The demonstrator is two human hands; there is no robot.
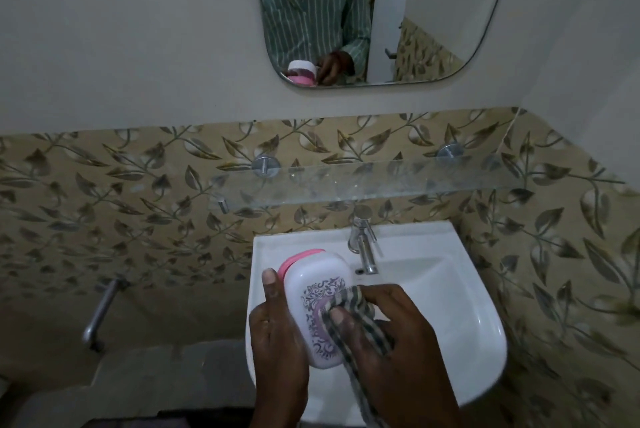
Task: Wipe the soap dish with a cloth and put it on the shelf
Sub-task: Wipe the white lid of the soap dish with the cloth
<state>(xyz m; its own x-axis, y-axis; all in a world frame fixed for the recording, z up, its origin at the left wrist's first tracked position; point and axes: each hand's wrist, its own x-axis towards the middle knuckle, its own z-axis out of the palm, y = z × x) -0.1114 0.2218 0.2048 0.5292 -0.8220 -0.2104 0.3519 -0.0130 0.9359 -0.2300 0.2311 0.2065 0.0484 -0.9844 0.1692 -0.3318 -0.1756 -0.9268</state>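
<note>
The soap dish (pixel 313 292) is a white oval box with a pink base and a purple floral print on its lid. My left hand (pixel 277 334) grips it from the left side, thumb up along its edge, holding it tilted over the sink. My right hand (pixel 388 334) holds a striped green and white cloth (pixel 353 315) bunched in its fingers and presses it against the right part of the lid. The cloth's tail hangs down below my right hand. The glass shelf (pixel 374 185) runs along the tiled wall above the sink.
A white wall sink (pixel 460 289) lies under my hands, with a chrome tap (pixel 363 247) at its back. A mirror (pixel 415 29) hangs above the shelf. A metal pipe (pixel 100 309) sticks out of the wall at the left.
</note>
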